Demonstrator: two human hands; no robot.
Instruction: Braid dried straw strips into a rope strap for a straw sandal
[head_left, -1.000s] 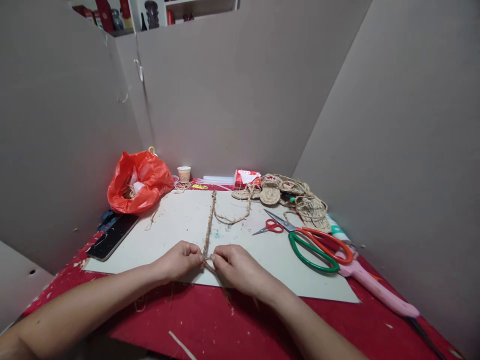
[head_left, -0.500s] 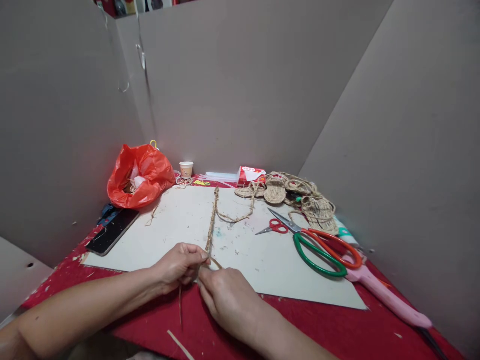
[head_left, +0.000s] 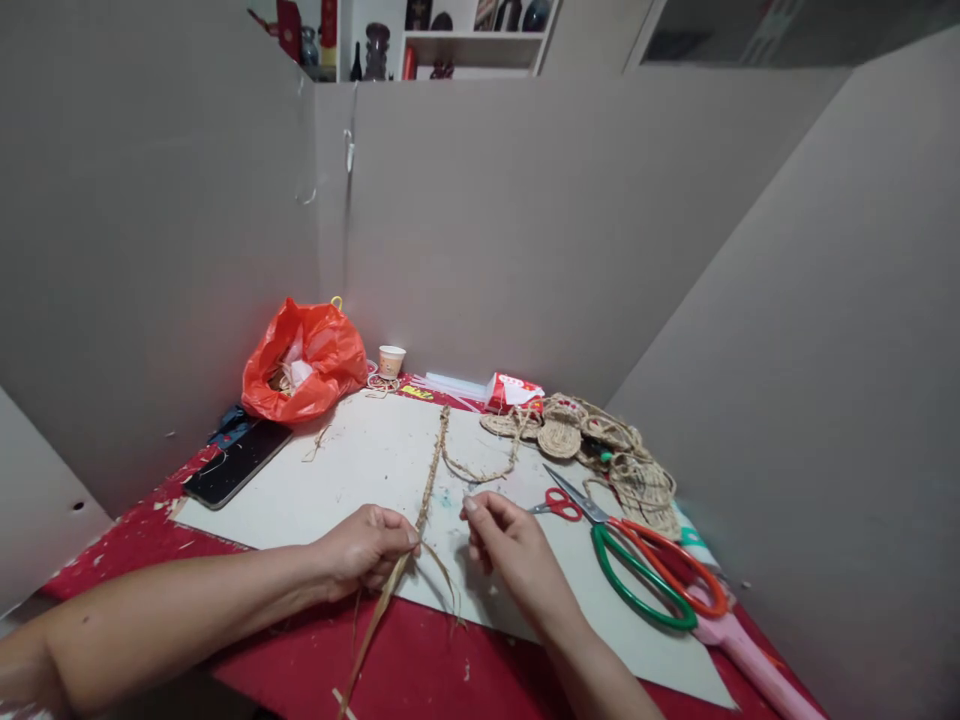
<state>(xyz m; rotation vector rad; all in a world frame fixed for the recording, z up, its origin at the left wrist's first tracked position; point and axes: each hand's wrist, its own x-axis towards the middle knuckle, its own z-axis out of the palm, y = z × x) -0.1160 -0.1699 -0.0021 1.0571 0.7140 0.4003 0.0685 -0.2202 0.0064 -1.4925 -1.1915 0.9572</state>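
Note:
A long braided straw rope [head_left: 433, 465] lies lengthwise on a white board [head_left: 360, 470]. My left hand [head_left: 367, 545] is closed, pinching the rope's near end, where loose straw strands [head_left: 375, 625] trail toward me over the red tablecloth. My right hand [head_left: 506, 545] hovers just right of the rope, apart from it, fingers loosely curled with nothing visible in them. A thinner cord [head_left: 480, 470] branches off the rope to the right.
Small red-handled scissors [head_left: 555, 500] and large green-and-orange scissors [head_left: 652, 575] lie to the right, with woven straw pieces [head_left: 600, 440] behind. A pink tool [head_left: 757, 665], red plastic bag [head_left: 304, 360], paper cup [head_left: 391, 360], red pack [head_left: 514, 390] and phone [head_left: 236, 465] surround the board. Cardboard walls enclose the table.
My right hand has let go of the rope's end and lifted to the right. My left hand keeps its pinch. The loose strands now hang free. The camera tilted up.

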